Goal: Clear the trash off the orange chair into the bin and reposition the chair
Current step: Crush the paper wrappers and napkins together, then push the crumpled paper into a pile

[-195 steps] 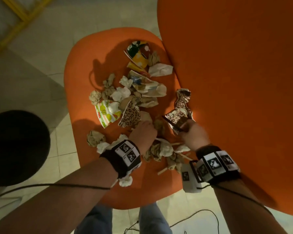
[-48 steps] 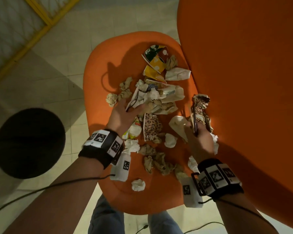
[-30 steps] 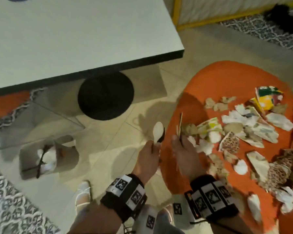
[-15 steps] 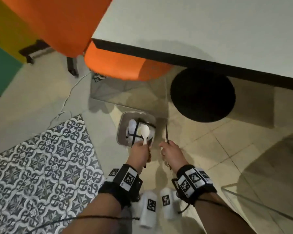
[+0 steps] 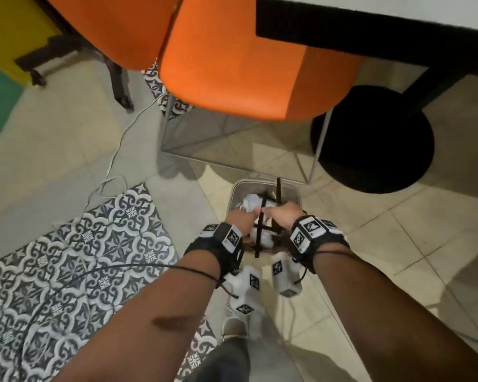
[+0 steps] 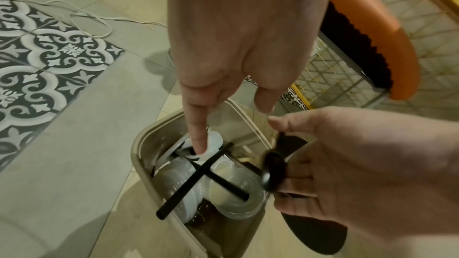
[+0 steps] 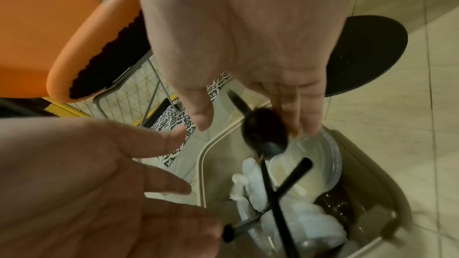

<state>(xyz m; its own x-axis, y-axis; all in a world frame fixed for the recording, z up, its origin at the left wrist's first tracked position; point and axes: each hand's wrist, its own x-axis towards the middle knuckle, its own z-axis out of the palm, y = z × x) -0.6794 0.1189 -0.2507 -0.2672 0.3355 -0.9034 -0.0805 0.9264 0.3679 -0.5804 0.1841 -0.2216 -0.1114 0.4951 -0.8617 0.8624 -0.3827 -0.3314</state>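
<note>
I am leaning over the bin (image 5: 264, 188), away from the littered chair of a moment ago; my left hand (image 6: 238, 50) is spreading its fingers empty, my right hand (image 7: 250, 46) is loosening around a black spoon (image 7: 264, 132) above the cups.

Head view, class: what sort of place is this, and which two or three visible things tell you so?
Probably a café or casual eatery. Orange chair tucked under a table with a round black pedestal base, patterned floor tiles, and a bin holding plastic cups and black straws.
</note>
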